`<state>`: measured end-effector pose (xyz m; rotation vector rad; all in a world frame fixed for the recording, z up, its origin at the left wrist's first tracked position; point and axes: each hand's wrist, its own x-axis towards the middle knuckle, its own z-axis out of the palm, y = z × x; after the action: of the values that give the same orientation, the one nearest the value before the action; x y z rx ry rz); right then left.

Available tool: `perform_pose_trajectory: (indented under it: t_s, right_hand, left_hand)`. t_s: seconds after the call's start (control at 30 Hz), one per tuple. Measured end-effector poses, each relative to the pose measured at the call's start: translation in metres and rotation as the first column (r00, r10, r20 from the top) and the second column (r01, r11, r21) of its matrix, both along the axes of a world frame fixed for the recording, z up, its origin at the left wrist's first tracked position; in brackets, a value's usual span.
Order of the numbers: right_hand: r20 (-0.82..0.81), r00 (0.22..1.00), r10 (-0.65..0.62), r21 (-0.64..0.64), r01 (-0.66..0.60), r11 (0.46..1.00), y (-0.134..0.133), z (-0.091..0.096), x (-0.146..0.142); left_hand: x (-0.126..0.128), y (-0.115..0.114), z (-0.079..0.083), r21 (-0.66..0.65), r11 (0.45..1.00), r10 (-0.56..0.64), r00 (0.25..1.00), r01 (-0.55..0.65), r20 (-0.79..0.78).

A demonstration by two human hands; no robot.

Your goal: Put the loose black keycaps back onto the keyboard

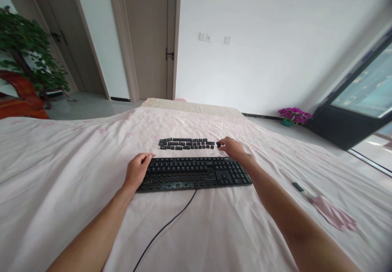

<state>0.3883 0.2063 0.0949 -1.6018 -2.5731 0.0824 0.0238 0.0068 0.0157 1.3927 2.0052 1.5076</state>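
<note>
A black keyboard (196, 174) lies on the sheet in front of me. Its rows nearest me lack keycaps, and bare switches show there; the upper rows and right block still carry caps. My left hand (137, 169) grips the keyboard's left end, thumb along the top corner. Beyond the keyboard, loose black keycaps (183, 143) lie in rows, with a long space bar cap (182, 139) in the farthest row. My right hand (231, 146) pinches a black keycap (218, 144) at the right end of these rows. Its fingertips are low over the sheet.
A black cable (165, 226) runs from the keyboard toward me. Right on the sheet (76, 157) lie a thin tool with a black grip (297, 186) and a pink cloth (333, 212). Purple flowers (294, 116) stand on the floor beyond; a leafy plant (27, 47) is far left.
</note>
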Motion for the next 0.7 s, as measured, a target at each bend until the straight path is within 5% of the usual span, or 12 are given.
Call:
perform_pose_trajectory:
  t_s: [0.13, 0.23, 0.33, 0.53, 0.7]
  right_hand:
    - [-0.46, 0.878, 0.131, -0.181, -0.237, 0.955, -0.026, 0.008, 0.007]
    - [-0.682, 0.731, 0.027, -0.401, -0.405, 0.822, -0.05, 0.005, 0.007]
    - [-0.739, 0.665, -0.108, -0.519, -0.46, 0.721, -0.069, 0.001, 0.006]
    - [-0.791, 0.545, -0.279, -0.581, -0.524, 0.622, -0.081, -0.001, 0.007]
    - [-0.804, 0.508, -0.309, -0.573, -0.524, 0.63, -0.083, -0.005, 0.01]
  left_hand:
    - [0.0, 0.0, 0.0, 0.006, 1.0, -0.001, 1.0, 0.001, -0.006]
    - [0.0, -0.001, 0.0, 0.001, 1.0, 0.002, 1.0, -0.002, -0.008]
    - [0.0, -0.001, -0.001, 0.001, 1.0, -0.002, 1.0, 0.002, -0.016]
    - [-0.001, -0.001, 0.0, 0.009, 1.0, -0.01, 0.999, 0.01, -0.031]
    - [0.0, -0.001, 0.0, 0.008, 1.0, -0.009, 0.999, 0.009, -0.035]
